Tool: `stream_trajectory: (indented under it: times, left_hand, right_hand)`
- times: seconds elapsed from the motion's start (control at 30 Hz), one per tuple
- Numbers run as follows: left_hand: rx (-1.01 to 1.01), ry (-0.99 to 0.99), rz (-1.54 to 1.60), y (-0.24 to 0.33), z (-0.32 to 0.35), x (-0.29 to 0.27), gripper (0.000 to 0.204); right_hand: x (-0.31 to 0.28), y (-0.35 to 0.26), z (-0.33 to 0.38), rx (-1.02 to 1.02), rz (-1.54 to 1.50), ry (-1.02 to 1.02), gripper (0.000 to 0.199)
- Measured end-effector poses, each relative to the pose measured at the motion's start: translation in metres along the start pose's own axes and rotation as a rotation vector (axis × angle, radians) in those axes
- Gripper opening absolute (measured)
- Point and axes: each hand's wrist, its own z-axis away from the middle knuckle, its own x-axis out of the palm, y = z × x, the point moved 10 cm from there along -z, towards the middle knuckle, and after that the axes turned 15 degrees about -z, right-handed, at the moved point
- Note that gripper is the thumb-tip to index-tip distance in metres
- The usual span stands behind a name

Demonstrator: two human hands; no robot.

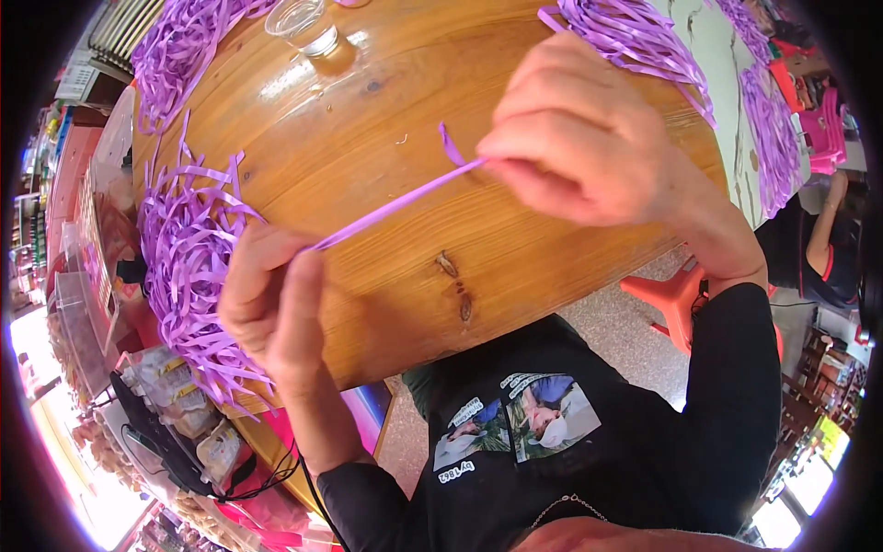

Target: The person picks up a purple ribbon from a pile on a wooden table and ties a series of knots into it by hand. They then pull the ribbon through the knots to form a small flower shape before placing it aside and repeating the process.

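Note:
A thin purple ribbon [395, 204] is stretched taut between my two hands, above the wooden table [386, 304]. My left hand [273, 299] pinches its lower left end between thumb and fingers. At the upper right, my right hand [579, 133] is closed on the other end, its fingers curled in. A short tail of ribbon sticks up beside the right fingertips. Close by my left hand lies a large tangled pile of purple ribbons [189, 267], spilling over the table's left edge.
A clear plastic cup [303, 28] with liquid stands at the far side. More purple ribbon bundles lie at the far left [189, 55] and far right [625, 37]. An orange stool [667, 299] is beyond the table's right edge. Another person's arm [825, 221] shows at the right.

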Motion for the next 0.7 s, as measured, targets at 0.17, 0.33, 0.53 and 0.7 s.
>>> stream_trajectory:
  times: [0.17,0.33,0.53,0.7]
  left_hand:
    - [-0.055,0.143,0.123,-0.016,0.006,-0.052,0.017]
    - [-0.123,0.338,0.092,-0.035,0.019,-0.107,0.014]
    - [-0.207,0.368,-0.131,-0.054,0.031,-0.122,0.011]
    - [-0.12,0.376,0.313,-0.057,0.019,-0.109,0.015]
  right_hand:
    - [-0.052,0.02,0.034,0.277,-0.001,0.039,0.021]
    - [-0.108,0.046,0.093,0.466,-0.051,0.216,0.017]
    - [-0.142,0.078,0.154,0.743,-0.099,0.297,0.014]
    - [-0.135,0.074,0.163,0.747,-0.162,0.343,0.013]
